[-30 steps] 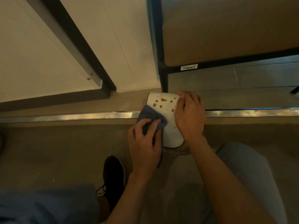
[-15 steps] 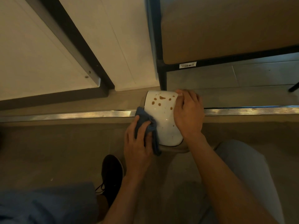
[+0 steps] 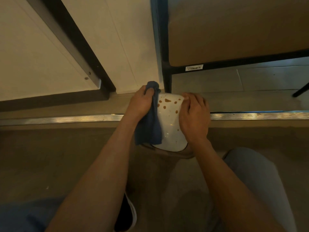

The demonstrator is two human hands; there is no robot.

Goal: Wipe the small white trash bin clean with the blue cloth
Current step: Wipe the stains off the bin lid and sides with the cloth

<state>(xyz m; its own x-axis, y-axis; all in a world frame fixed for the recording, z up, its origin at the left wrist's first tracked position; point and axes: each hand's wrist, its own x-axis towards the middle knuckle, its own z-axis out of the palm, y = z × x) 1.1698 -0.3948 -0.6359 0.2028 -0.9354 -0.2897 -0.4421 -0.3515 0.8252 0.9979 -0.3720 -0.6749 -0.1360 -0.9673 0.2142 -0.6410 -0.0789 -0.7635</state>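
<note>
- While gripped from both sides, small white trash bin (image 3: 168, 121) sitting on the floor (image 3: 66, 156) at picture centre, just across a metal floor strip (image 3: 58, 118).
- Brown spots (image 3: 167, 100) scattered over the bin's white top, thickest toward its 12 o'clock edge.
- Left hand (image 3: 139, 104) at the bin's 10 o'clock, fingers curled tight around the blue cloth (image 3: 149, 128).
- Cloth bunched above the knuckles, then hanging down along the bin's 9 o'clock side, touching the white surface.
- Right hand (image 3: 194, 117) at the bin's 3 o'clock, fingers bent over the edge and holding the bin.
- Black frame leg (image 3: 166, 77) standing just beyond the bin at 12 o'clock, carrying a barcode label (image 3: 194, 67) toward 1 o'clock.
- Dark shoe (image 3: 127, 216) on the floor at 6 o'clock, partly hidden by the left forearm.
- Grey trouser leg (image 3: 254, 173) at 4 o'clock.
</note>
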